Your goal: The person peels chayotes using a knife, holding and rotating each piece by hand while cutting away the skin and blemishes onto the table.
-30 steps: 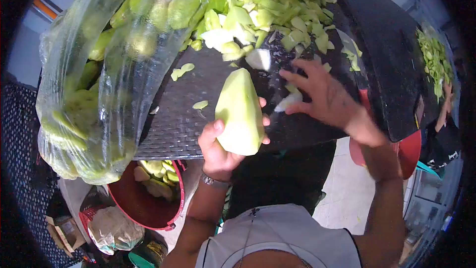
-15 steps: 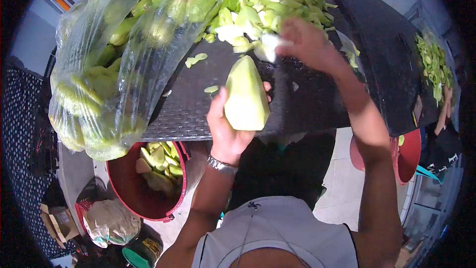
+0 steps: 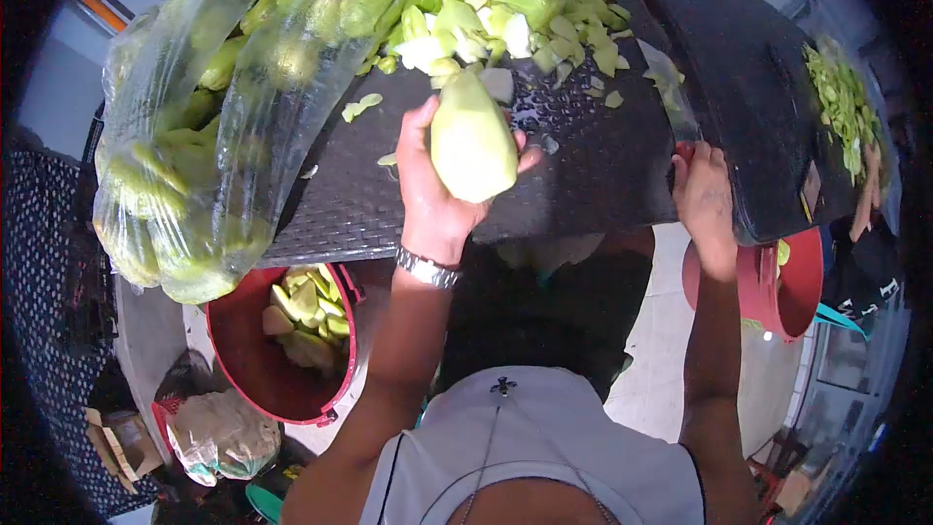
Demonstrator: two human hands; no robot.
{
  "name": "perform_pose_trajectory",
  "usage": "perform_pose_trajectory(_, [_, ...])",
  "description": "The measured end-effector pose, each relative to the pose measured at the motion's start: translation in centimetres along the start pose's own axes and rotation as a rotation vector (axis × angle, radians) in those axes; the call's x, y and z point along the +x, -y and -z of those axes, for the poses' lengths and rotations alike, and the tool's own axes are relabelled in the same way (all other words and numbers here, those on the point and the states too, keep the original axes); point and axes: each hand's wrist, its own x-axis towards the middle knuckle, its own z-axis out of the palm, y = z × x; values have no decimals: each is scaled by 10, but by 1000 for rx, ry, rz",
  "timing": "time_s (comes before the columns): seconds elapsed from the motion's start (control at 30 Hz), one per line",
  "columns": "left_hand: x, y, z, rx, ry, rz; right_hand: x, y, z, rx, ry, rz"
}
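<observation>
My left hand (image 3: 439, 185), a metal-band watch at its wrist, is wrapped around a peeled pale-green fruit (image 3: 473, 136) that looks like a green papaya. The fruit is held just over the front of the dark woven table (image 3: 603, 175), its narrow end pointing away from me. At the right side of the table, beside a second dark tabletop, my right hand (image 3: 706, 196) is closed with fingers curled; whatever they hold, if anything, cannot be made out. Beyond the fruit lies a heap of green and white peelings (image 3: 544, 15). A whitish piece (image 3: 498, 85) shows just behind the fruit.
A clear plastic bag (image 3: 262, 136) of unpeeled green fruit hangs over the table's left edge. Below stands a red bucket (image 3: 219, 360) containing pale-green pieces. Another red bucket (image 3: 802, 282) is at right, near the second dark tabletop (image 3: 739, 68), which bears more peelings (image 3: 841, 107).
My right hand has moved from the peelings down to the table's right side. My left hand has raised the fruit slightly and tilted it. The view has shifted a little.
</observation>
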Motion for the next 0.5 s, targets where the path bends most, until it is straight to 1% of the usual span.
perform_pose_trajectory(0.1, [7, 2, -12, 42, -17, 1, -1, -6, -6, -16, -73, 52])
perform_pose_trajectory(0.2, [8, -2, -17, 41, -40, 12, 2, -3, 6, 300, 124, -284])
perform_pose_trajectory(0.3, [9, -8, -22, 70, -104, -16, -2, 34, 49, 996, 294, -647])
perform_pose_trajectory(0.33, [11, -8, -21, 74, -91, -27, -10, 37, 45, 1501, 251, -727])
perform_pose_trajectory(0.37, [16, -9, -19, 78, -76, -34, -8, 40, 43, 1529, 285, -708])
perform_pose_trajectory(0.43, [24, -7, -22, 56, -74, -36, 8, 79, 49, 1585, 350, -672])
perform_pose_trajectory(0.47, [27, -4, -27, 28, -86, -29, 14, 88, 33, 1635, 338, -502])
perform_pose_trajectory(0.5, [29, -1, -30, -1, -98, -22, 20, 95, 37, 1624, 399, -531])
